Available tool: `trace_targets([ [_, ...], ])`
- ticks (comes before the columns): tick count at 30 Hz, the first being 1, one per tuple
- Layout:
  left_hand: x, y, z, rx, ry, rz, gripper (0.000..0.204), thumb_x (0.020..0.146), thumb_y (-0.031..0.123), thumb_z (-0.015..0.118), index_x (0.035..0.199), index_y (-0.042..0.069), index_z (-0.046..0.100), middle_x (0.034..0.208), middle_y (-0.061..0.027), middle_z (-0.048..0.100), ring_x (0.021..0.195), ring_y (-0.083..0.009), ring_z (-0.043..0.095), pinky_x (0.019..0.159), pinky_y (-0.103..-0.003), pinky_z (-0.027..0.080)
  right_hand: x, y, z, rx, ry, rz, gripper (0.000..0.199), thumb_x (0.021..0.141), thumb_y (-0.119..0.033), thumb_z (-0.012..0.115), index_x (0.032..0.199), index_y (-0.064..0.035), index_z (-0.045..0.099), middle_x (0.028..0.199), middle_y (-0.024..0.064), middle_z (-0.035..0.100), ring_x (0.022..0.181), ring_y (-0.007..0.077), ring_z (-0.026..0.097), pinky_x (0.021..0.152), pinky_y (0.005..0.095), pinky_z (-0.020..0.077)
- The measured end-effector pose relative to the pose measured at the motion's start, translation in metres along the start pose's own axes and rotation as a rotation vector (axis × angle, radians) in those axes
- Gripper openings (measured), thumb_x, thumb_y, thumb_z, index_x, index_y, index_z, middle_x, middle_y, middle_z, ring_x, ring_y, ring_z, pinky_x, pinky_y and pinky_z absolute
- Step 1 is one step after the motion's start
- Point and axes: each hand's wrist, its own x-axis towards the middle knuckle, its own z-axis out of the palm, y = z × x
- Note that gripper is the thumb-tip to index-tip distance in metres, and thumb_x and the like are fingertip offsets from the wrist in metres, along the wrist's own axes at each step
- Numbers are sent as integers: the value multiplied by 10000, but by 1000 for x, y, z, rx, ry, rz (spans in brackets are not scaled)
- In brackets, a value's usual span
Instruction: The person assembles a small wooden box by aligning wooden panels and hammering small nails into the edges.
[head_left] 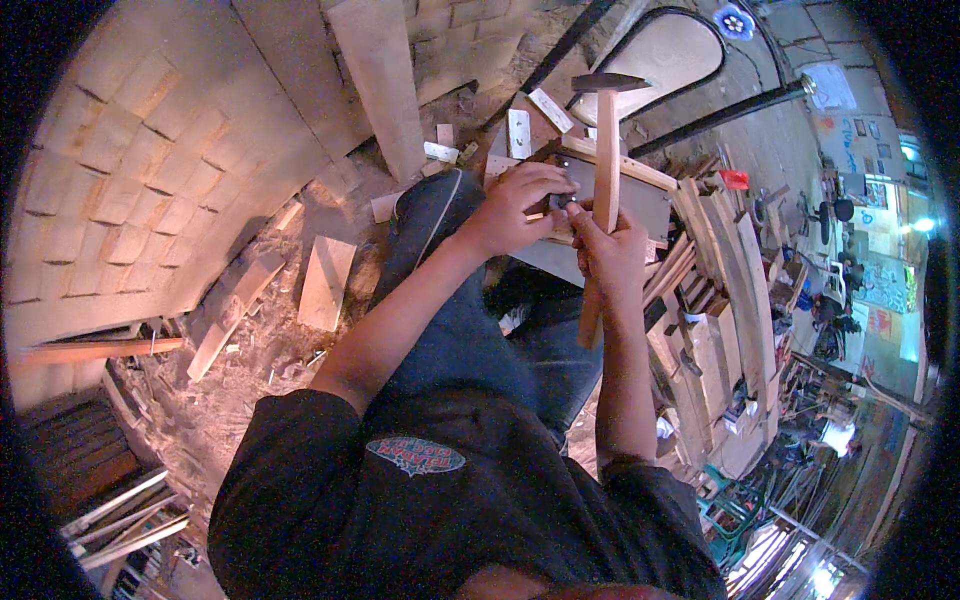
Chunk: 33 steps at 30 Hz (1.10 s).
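Observation:
A hammer with a dark metal head and a pale wooden handle [606,150] stands head-up in my right hand [614,250]. The right fingers wrap round the handle, while the thumb and fingertip reach toward a small dark piece [562,200]. On the other side of that piece, my left hand [522,208] is closed with its fingertips against it; its exact kind is too small to make out. Both hands are over a wooden box-like frame [645,205] with a pale wooden strip [620,163] along its far edge. The frame is in front of my knees.
Wood offcuts [327,283] lie among shavings on the left floor. Small pale blocks [518,133] lie beyond the frame. Long boards [735,290] are stacked close on the right. An upright plank [380,85] leans ahead, and a dark-framed chair [660,60] stands beyond.

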Motion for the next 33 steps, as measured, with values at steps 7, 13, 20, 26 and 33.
trace_targets([
  [7, 0, -8, -2, 34, 37, 27, 381, 743, 62, 736, 1122, 67, 691, 1189, -109, 664, 1207, -302, 574, 1053, -421, 433, 14, 2, 15, -178, 87, -217, 223, 912, -235, 735, 920, -17, 687, 612, -10, 569, 453, 58, 489, 400, 238, 349],
  [13, 4, -10, 0, 45, 6, 35, 305, 726, 155, 815, 1003, 76, 714, 1165, -67, 673, 1188, -279, 584, 1033, -430, 432, -13, -17, -4, 51, 52, -30, 225, 958, -271, 692, 946, -52, 638, 608, -39, 515, 451, 43, 446, 409, 223, 324],
  [20, 4, -14, -1, 145, 118, 53, 247, 720, 208, 833, 926, 125, 724, 1284, -36, 628, 1246, -297, 551, 1025, -452, 395, -75, 8, -38, -54, -28, 98, 250, 980, -263, 659, 884, -40, 596, 710, -20, 526, 624, 49, 467, 526, 251, 359],
  [26, 5, -16, -3, 169, 45, 109, 329, 673, 250, 864, 951, 144, 723, 1389, -66, 549, 1345, -331, 466, 1074, -465, 378, -89, 55, -47, -84, -72, -1, 199, 1005, -241, 621, 981, -47, 581, 621, -16, 498, 445, 68, 450, 402, 233, 343],
  [33, 3, -30, -13, 106, -77, 118, 459, 686, 178, 832, 1124, 174, 696, 1461, -83, 481, 1362, -341, 444, 1099, -469, 387, -99, 26, -48, 0, -9, 106, 274, 992, -266, 616, 944, 3, 600, 738, 15, 520, 632, 124, 465, 587, 312, 407],
])
